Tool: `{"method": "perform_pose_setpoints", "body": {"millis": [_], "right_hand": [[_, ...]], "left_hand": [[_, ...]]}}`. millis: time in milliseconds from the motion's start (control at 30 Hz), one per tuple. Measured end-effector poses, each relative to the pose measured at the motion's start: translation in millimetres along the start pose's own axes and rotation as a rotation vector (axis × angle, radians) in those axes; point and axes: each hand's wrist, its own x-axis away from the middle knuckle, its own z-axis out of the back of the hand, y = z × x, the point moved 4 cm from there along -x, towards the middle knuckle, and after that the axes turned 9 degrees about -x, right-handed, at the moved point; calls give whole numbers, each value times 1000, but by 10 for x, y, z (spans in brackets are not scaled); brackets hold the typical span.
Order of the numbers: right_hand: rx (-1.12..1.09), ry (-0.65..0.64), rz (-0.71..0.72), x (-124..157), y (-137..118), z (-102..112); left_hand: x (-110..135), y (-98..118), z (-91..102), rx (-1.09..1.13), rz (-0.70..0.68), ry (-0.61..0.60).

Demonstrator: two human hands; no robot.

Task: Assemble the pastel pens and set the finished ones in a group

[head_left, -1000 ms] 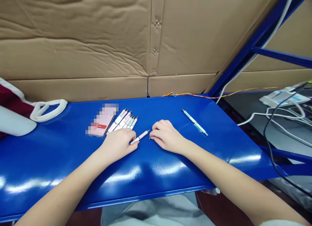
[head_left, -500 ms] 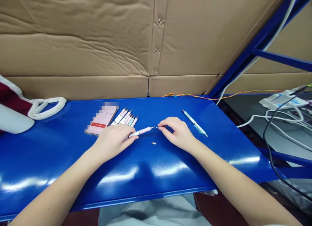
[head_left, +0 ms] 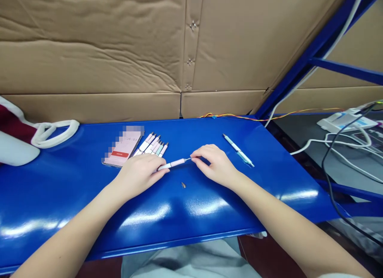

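My left hand (head_left: pixel 140 175) is closed round the back end of a pink pen (head_left: pixel 176 163), which it holds just above the blue table (head_left: pixel 89 198). My right hand (head_left: pixel 214 165) pinches the pen's front tip with thumb and forefinger. A small metal tip piece (head_left: pixel 183 185) lies loose on the table below the pen. Behind my left hand lies a row of several pink and white pens (head_left: pixel 152 147).
A phone (head_left: pixel 122 151) lies left of the pen row. A single teal pen (head_left: pixel 238 150) rests to the right. A white bag with a handle (head_left: pixel 50 133) sits at far left. Cardboard lines the back; cables (head_left: pixel 335 144) and a blue frame stand at right.
My right hand came off the table and took the pen's front end. A small metal tip appeared on the table and has rolled toward me.
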Motion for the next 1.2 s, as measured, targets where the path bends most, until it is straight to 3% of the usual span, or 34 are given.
{"method": "perform_pose_setpoints", "body": {"millis": [333, 567, 700, 867, 967, 1100, 1200], "right_hand": [[-68, -45, 21, 4, -58, -94], [-164, 37, -204, 20, 17, -32], [-9, -142, -285, 14, 4, -75], [-31, -419, -145, 43, -159, -270], [-55, -499, -105, 71, -182, -307], [-115, -420, -131, 58, -77, -216], [-257, -233, -212, 19, 67, -108]], "left_hand": [[-6, 69, -6, -15, -44, 8], [-10, 0, -4, -13, -16, 30], [-11, -100, -8, -42, 30, 63], [-9, -149, -28, -47, 53, 82], [-6, -159, -43, -52, 61, 66], [-6, -158, -38, -43, 60, 61], [-11, -137, -24, -25, 49, 60]]}}
